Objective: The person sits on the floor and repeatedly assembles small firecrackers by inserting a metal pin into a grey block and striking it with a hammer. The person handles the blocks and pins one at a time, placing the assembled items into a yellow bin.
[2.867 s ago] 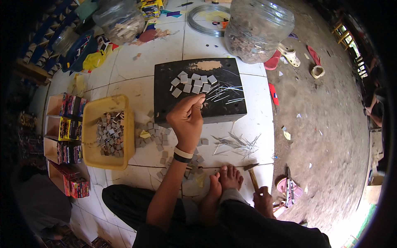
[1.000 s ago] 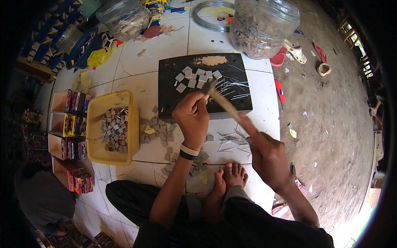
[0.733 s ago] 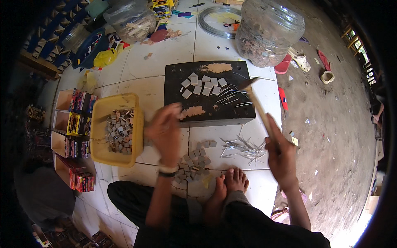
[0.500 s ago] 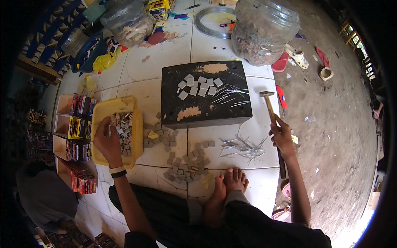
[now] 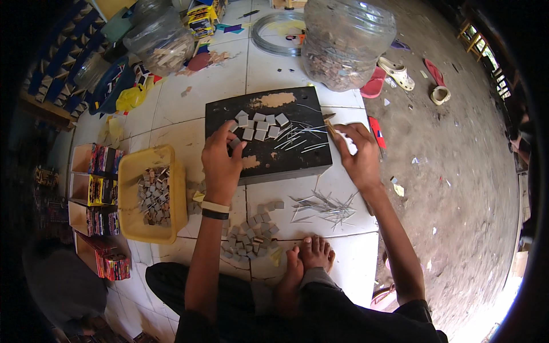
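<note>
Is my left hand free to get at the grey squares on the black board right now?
Probably yes. The left hand already rests on the black board, fingertips beside the grey squares, with nothing between them. The right hand is off at the board's right edge.

Bare tile (image 5: 200, 97) open beyond black board (image 5: 286, 160), yellow tray (image 5: 150, 197) crowding left, big jar (image 5: 346, 43) blocking far edge
</note>
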Motion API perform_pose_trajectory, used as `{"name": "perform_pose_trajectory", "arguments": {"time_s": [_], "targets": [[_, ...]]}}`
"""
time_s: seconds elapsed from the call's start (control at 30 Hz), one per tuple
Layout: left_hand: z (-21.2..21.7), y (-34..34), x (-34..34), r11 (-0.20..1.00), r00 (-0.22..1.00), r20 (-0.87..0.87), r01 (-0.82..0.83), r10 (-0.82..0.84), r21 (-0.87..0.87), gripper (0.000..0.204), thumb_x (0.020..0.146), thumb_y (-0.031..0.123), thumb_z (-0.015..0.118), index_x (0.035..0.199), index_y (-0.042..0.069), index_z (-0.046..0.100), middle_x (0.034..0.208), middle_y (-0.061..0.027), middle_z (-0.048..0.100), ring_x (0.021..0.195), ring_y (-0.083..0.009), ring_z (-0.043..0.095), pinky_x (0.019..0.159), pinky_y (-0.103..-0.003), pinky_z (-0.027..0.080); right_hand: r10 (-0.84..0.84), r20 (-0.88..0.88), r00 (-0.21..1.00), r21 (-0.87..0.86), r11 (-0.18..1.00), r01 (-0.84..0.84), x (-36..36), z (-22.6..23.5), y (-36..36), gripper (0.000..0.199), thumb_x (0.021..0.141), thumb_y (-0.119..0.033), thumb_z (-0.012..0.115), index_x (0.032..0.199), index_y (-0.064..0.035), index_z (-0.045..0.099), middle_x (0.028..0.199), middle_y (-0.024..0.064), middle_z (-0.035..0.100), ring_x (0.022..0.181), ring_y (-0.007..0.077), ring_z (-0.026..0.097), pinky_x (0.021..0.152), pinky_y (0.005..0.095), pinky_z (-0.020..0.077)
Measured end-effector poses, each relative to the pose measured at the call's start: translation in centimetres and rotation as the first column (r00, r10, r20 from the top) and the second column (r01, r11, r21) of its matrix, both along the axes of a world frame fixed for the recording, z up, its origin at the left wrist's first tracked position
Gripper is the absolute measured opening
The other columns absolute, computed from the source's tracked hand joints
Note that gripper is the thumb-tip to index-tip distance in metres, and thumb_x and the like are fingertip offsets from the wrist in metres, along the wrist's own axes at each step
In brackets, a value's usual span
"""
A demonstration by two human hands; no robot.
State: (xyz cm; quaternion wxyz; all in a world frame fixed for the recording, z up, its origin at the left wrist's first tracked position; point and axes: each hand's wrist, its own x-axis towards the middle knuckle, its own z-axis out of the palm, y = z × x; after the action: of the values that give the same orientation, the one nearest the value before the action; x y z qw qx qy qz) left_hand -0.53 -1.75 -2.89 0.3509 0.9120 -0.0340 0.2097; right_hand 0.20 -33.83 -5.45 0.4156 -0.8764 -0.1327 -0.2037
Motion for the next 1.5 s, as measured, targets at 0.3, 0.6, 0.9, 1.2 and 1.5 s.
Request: {"name": "perform_pose_trajectory", "arguments": {"time_s": [0.3,0.6,0.9,1.2,1.5], "targets": [[-0.6,-4.6,-2.5,0.9,0.972,0.112,0.234,-0.207,-0.368,0.019,0.093,-0.002,0.077,0.111,0.001,0.076,0.108,-0.0101,0.074,0.093,-0.0174,0.073,0.079,-0.031,0.06,0.294,-0.127,0.947,-0.329,0.888,-0.32,0.8,3.8,2.9,0.013,0.088,0.001,0.074,0.1,-0.0013,0.071,0.1,0.0149,0.07,0.098,0.0366,0.069,0.089,0.0453,0.0579],[-1.9,-5.3,-2.5,0.945,0.96,0.178,0.251,-0.215,-0.21,0.024,0.091,-0.001,0.08,0.114,0.003,0.073,0.11,-0.01,0.076,0.097,-0.0245,0.074,0.085,-0.034,0.056,0.328,-0.065,0.942,-0.074,0.94,-0.332,1.4,4.1,4.3,0.015,0.09,0.008,0.069,0.101,-0.0016,0.066,0.096,0.013,0.071,0.094,0.0345,0.068,0.087,0.0436,0.0557],[-1.5,-5.3,-3.0,0.968,0.972,0.169,0.192,-0.165,-0.16,0.028,0.09,0.0,0.079,0.117,0.007,0.075,0.114,-0.0099,0.076,0.101,-0.0295,0.072,0.087,-0.039,0.056,0.495,-0.287,0.82,0.584,0.769,-0.26,2.1,4.1,8.0,0.018,0.1,0.005,0.069,0.117,0.0018,0.072,0.098,0.0085,0.078,0.088,0.0126,0.073,0.076,0.0284,0.0585],[-1.1,-5.1,-3.0,0.954,0.985,0.107,0.161,-0.138,-0.252,0.028,0.088,-0.001,0.079,0.114,0.008,0.076,0.108,-0.0098,0.079,0.098,-0.0305,0.072,0.086,-0.04,0.056,0.497,-0.298,0.815,0.612,0.755,-0.236,1.5,3.9,9.8,0.004,0.102,0.005,0.067,0.103,0.0013,0.066,0.099,0.0078,0.075,0.094,0.0151,0.076,0.082,0.0296,0.0654],[-0.9,-4.9,-3.2,0.966,0.99,0.077,0.131,-0.116,-0.223,0.026,0.088,0.003,0.081,0.114,0.008,0.079,0.107,-0.0093,0.08,0.098,-0.0265,0.073,0.082,-0.037,0.057,0.449,-0.26,0.855,0.478,0.829,-0.29,1.5,3.6,10.2,0.006,0.1,0.008,0.068,0.1,0.0027,0.065,0.095,0.008,0.076,0.092,0.0143,0.076,0.08,0.0293,0.0648]]}}
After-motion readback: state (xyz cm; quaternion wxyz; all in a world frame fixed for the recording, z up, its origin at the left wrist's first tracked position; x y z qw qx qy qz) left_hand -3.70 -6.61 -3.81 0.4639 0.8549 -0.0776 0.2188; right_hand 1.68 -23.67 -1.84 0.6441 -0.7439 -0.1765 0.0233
